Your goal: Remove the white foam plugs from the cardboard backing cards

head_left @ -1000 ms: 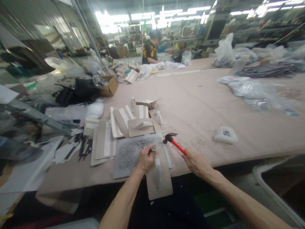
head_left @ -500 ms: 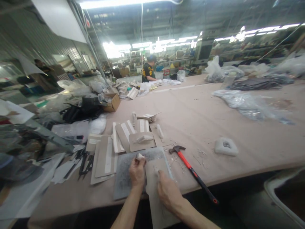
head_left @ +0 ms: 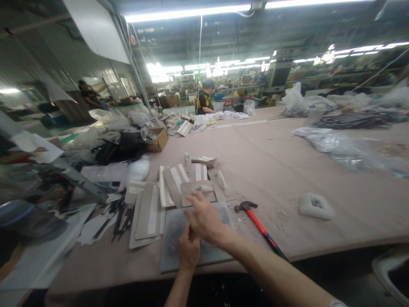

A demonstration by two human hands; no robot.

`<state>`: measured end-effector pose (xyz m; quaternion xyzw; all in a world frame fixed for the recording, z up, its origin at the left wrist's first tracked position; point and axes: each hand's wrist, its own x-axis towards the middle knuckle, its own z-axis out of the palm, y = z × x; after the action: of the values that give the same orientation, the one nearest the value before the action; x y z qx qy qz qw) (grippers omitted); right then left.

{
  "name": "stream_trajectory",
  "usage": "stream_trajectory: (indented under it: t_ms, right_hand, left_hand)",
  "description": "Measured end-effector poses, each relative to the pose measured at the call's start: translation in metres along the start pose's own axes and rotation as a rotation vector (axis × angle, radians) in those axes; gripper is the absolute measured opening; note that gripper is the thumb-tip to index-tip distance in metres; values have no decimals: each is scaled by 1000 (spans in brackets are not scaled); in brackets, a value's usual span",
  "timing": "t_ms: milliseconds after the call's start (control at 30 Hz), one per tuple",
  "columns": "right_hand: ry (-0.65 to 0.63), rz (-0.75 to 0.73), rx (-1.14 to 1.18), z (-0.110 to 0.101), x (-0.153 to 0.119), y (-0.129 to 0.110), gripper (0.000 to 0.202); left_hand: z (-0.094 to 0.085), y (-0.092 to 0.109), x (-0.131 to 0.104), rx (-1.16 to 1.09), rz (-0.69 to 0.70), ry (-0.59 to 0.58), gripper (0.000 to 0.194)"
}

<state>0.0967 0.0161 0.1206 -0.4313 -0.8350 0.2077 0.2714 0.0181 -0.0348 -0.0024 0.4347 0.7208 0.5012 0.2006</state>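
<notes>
My left hand point(head_left: 189, 249) is closed low over the dark grey slab point(head_left: 172, 226); whatever its fingers grip is hidden. Crossing above it, my right hand point(head_left: 206, 217) is blurred, its fingers stretched toward a flat grey-beige panel point(head_left: 188, 189). A white wrapped piece lies on that panel, partly covered by the fingers; I cannot tell whether they touch it. Behind and to the left are several similar panels point(head_left: 148, 213) with white strips. A claw hammer point(head_left: 257, 221) with a red and black handle lies to the right of the slab.
A white block point(head_left: 316, 206) with a hollow sits at the right. Small bits point(head_left: 281, 213) are scattered near the hammer. Dark tools and paper scraps point(head_left: 123, 217) lie left, with a cardboard box point(head_left: 157, 140) and plastic bags point(head_left: 338, 145) farther back. A person point(head_left: 204, 98) is across the table.
My right hand has moved forward and left across my left hand. The long grey panel it held is no longer in view. The white piece in my left fingers no longer shows.
</notes>
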Motion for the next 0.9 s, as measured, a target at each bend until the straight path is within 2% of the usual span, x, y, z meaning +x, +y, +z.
stream_trajectory:
  t_ms: [67, 133, 200, 300, 400, 500, 567, 633, 700, 767, 833, 900]
  right_hand:
    - [-87, 188, -254, -16, 38, 42, 57]
    - [-165, 221, -318, -24, 69, 79, 64]
    - [-250, 207, -333, -23, 89, 103, 54]
    - [-331, 156, -349, -19, 102, 108, 27]
    - [-302, 96, -348, -25, 100, 89, 26]
    - [-216, 83, -333, -42, 75, 65, 38]
    - [-152, 112, -301, -51, 41, 53, 45]
    - [-114, 183, -253, -51, -3, 46, 55]
    - [-149, 275, -196, -41, -50, 46, 65]
    - [-250, 340, -135, -24, -90, 49, 64]
    - [-329, 372, -91, -7, -117, 51, 58]
    - [-353, 396, -86, 5, -132, 49, 57]
  left_hand:
    - [-1, -6, 4, -135, 47, -37, 33]
    - [0, -13, 7, -266, 57, -54, 35]
    - [3, -19, 8, -304, 27, -58, 39]
    - [6, -22, 8, -317, -7, -71, 40]
    - [5, -20, 9, -337, -31, -83, 39]
    - [1, -17, 9, -373, -57, -93, 38]
    - [-1, -16, 8, -401, -72, -78, 38]
    - [-4, -17, 7, -410, -102, 10, 38]
    - [-6, -18, 6, -389, -143, 155, 36]
    - [-9, -18, 7, -377, -161, 240, 33]
    - [-11, -15, 8, -387, -128, 208, 32]
    - [-13, -8, 12, -360, -52, 122, 32]
